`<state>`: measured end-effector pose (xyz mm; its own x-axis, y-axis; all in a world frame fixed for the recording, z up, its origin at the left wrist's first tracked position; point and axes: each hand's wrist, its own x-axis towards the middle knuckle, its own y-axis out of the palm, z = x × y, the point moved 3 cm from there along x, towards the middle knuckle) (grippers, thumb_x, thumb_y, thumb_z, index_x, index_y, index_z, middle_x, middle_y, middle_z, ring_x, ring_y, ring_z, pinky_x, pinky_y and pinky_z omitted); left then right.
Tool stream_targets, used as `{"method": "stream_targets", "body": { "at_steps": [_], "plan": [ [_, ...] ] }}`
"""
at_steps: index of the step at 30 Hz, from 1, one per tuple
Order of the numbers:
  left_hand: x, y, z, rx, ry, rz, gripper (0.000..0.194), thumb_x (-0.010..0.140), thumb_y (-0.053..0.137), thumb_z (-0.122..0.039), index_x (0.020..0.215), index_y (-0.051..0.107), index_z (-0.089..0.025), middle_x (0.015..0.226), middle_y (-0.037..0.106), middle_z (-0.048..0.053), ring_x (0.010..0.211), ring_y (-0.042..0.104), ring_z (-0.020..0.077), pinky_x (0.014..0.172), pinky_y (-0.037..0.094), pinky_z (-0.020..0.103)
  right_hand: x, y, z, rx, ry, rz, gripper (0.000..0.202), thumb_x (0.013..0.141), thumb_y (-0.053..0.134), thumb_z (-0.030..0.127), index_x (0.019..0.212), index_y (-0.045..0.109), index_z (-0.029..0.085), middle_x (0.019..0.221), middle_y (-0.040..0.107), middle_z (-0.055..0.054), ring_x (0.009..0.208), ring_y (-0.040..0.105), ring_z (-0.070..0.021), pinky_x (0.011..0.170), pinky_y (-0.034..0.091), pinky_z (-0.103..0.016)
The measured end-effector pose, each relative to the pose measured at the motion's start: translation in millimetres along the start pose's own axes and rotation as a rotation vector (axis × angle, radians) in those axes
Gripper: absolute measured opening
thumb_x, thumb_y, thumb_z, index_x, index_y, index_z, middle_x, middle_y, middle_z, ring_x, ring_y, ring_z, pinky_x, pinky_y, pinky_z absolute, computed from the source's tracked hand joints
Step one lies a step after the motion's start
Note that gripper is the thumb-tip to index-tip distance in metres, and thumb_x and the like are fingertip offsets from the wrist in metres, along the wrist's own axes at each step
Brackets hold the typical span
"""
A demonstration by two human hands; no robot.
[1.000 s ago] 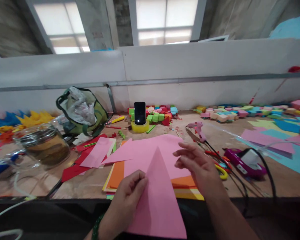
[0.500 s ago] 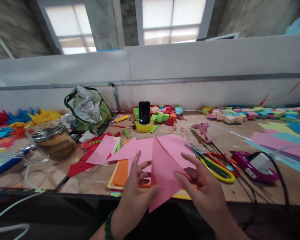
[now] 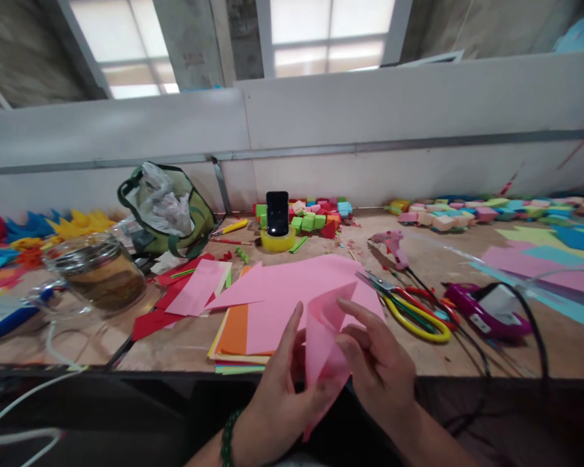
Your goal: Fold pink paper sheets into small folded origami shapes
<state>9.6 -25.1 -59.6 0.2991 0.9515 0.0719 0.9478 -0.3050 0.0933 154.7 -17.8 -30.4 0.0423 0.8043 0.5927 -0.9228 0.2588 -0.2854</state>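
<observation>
A folded pink paper (image 3: 324, 337) is held up between both hands above the table's front edge, its upper flaps bent apart. My left hand (image 3: 287, 395) grips its left side, thumb in front and fingers behind. On the right side my right hand (image 3: 382, 363) pinches the paper, its index finger at the upper flap. Behind the hands, a large pink sheet (image 3: 282, 285) lies on a stack of coloured paper with an orange sheet (image 3: 235, 331) showing. Scissors with yellow handles (image 3: 418, 324) lie to the right of the stack.
A phone (image 3: 277, 214) stands on a yellow tape roll (image 3: 278, 241). Further left are a green bag (image 3: 194, 214) and a glass jar (image 3: 102, 275). On the right lie a pink glue gun (image 3: 394, 246), a purple device (image 3: 486, 314) with a black cable, and coloured sheets (image 3: 535, 266).
The folded paper has turned and its flaps now bend apart. Both hands have moved closer together around it. The view has shifted slightly.
</observation>
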Motion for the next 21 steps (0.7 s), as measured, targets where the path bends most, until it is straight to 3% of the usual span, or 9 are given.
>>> {"method": "stream_targets", "body": {
  "at_steps": [3, 7, 10, 13, 16, 18, 21],
  "plan": [
    [-1, -9.2, 8, -0.154, -0.124, -0.181, 0.056, 0.078, 0.069, -0.038, 0.129, 0.054, -0.019, 0.129, 0.059, 0.012, 0.121, 0.054, 0.0260, 0.104, 0.044, 0.037, 0, -4, 1, 0.038, -0.003, -0.011, 0.032, 0.090, 0.052, 0.029, 0.122, 0.055, 0.026, 0.056, 0.049, 0.004, 0.043, 0.040, -0.0104, 0.041, 0.032, -0.022],
    [1, -23.1, 12, -0.495, -0.188, -0.421, 0.042, 0.079, 0.068, -0.037, 0.115, 0.063, -0.017, 0.117, 0.067, 0.010, 0.111, 0.062, 0.0243, 0.097, 0.051, 0.035, 4, -16, -8, 0.042, 0.051, -0.007, 0.033, 0.088, 0.057, 0.029, 0.121, 0.056, 0.022, 0.052, 0.040, 0.007, 0.044, 0.038, -0.0093, 0.042, 0.031, -0.021],
    [2, -30.2, 5, -0.595, -0.205, -0.458, 0.036, 0.077, 0.070, -0.032, 0.108, 0.066, -0.014, 0.105, 0.072, 0.010, 0.102, 0.067, 0.0245, 0.091, 0.054, 0.035, 12, -28, -23, -0.026, 0.137, -0.016, 0.031, 0.087, 0.058, 0.034, 0.114, 0.060, 0.019, 0.053, 0.043, 0.006, 0.047, 0.043, -0.0093, 0.044, 0.035, -0.021],
    [4, -32.7, -1, -0.630, -0.233, -0.468, 0.033, 0.077, 0.070, -0.028, 0.104, 0.066, -0.011, 0.097, 0.073, 0.011, 0.095, 0.069, 0.0256, 0.088, 0.056, 0.036, 19, -33, -33, -0.137, 0.169, 0.087, 0.034, 0.088, 0.056, 0.036, 0.116, 0.059, 0.018, 0.058, 0.055, 0.003, 0.051, 0.054, -0.0122, 0.047, 0.043, -0.022],
    [7, -32.5, -1, -0.677, -0.214, -0.531, 0.034, 0.078, 0.068, -0.023, 0.109, 0.063, -0.011, 0.099, 0.073, 0.011, 0.094, 0.069, 0.0250, 0.088, 0.055, 0.037, 19, -35, -22, -0.366, -0.075, 0.074, 0.038, 0.088, 0.055, 0.030, 0.125, 0.055, 0.020, 0.096, 0.070, -0.008, 0.087, 0.066, -0.0210, 0.076, 0.053, -0.034],
    [10, -30.7, 0, -0.698, -0.190, -0.561, 0.036, 0.080, 0.066, -0.022, 0.114, 0.060, -0.013, 0.104, 0.072, 0.011, 0.097, 0.068, 0.0243, 0.089, 0.055, 0.038, 14, -30, -6, -0.512, -0.348, 0.139, 0.046, 0.084, 0.058, 0.026, 0.129, 0.053, 0.024, 0.125, 0.062, -0.010, 0.118, 0.055, -0.0269, 0.103, 0.038, -0.046],
    [15, -25.8, 2, -0.694, -0.155, -0.544, 0.040, 0.080, 0.063, -0.019, 0.119, 0.058, -0.014, 0.111, 0.069, 0.011, 0.102, 0.066, 0.0244, 0.092, 0.053, 0.038, 4, -15, 11, -0.610, -0.613, 0.442, 0.052, 0.081, 0.060, 0.029, 0.132, 0.052, 0.025, 0.135, 0.056, -0.007, 0.131, 0.043, -0.0282, 0.115, 0.014, -0.051]
  ]
}}
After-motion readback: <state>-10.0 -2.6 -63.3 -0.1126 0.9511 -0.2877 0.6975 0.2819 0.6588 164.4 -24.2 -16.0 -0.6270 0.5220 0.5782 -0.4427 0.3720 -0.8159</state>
